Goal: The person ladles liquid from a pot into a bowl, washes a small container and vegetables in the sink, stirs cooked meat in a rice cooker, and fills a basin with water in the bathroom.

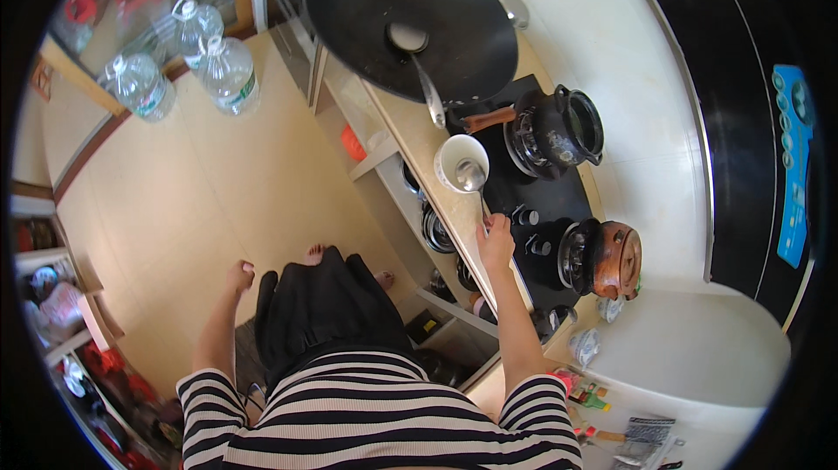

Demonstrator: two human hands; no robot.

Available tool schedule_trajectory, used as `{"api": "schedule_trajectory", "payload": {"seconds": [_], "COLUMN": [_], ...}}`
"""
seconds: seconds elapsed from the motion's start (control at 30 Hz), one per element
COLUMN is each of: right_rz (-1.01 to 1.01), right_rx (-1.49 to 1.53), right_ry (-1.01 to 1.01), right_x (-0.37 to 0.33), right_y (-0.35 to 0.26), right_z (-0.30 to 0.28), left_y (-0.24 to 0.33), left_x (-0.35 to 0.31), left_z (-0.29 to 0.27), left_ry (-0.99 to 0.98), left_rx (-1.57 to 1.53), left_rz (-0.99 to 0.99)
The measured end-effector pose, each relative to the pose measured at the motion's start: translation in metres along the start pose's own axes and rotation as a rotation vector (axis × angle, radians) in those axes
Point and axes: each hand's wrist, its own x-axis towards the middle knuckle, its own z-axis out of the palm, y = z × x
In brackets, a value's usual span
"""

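Observation:
My right hand point(496, 241) is closed round the handle of a metal spoon point(471, 177). The spoon's bowl is over the mouth of a white bowl point(443, 169), which stands at the counter's front edge beside the black stove point(559, 201). Whether the spoon touches the bowl cannot be made out. My left hand point(241, 275) hangs over the floor beside my black skirt, fingers curled in, with nothing visible in it. Farther off, a large black wok point(471, 34) sits on the counter with a metal ladle point(426, 90) lying in it.
On the stove stand a dark pot with a wooden handle point(567, 130) and a brown clay pot point(615, 259). A black range hood point(724, 95) juts in at the right. Several clear water jugs point(230, 75) stand on the floor at the far left. Open shelves point(419, 182) run under the counter.

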Motion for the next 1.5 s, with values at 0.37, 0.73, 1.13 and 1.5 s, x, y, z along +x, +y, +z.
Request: {"api": "schedule_trajectory", "payload": {"seconds": [0.37, 0.73, 1.13, 1.5], "right_rz": [-0.283, -0.012, 0.269, -0.42], "right_rx": [-0.141, 0.234, 0.897, 0.206], "right_ry": [0.241, 0.545, 0.2, 0.26], "right_x": [0.006, 0.1, 0.224, 0.229], "right_y": [0.004, 0.063, 0.128, 0.128], "right_z": [-0.014, -0.183, -0.192, -0.161], "left_y": [0.039, 0.151, 0.181, 0.181], "left_x": [0.028, -0.012, -0.008, -0.007], "left_z": [-0.02, -0.006, 0.019, 0.01], "left_ry": [-0.048, -0.111, -0.056, -0.088], "left_rx": [0.097, -0.089, -0.259, -0.224], "left_rz": [0.085, 0.113, 0.044, -0.002]}}
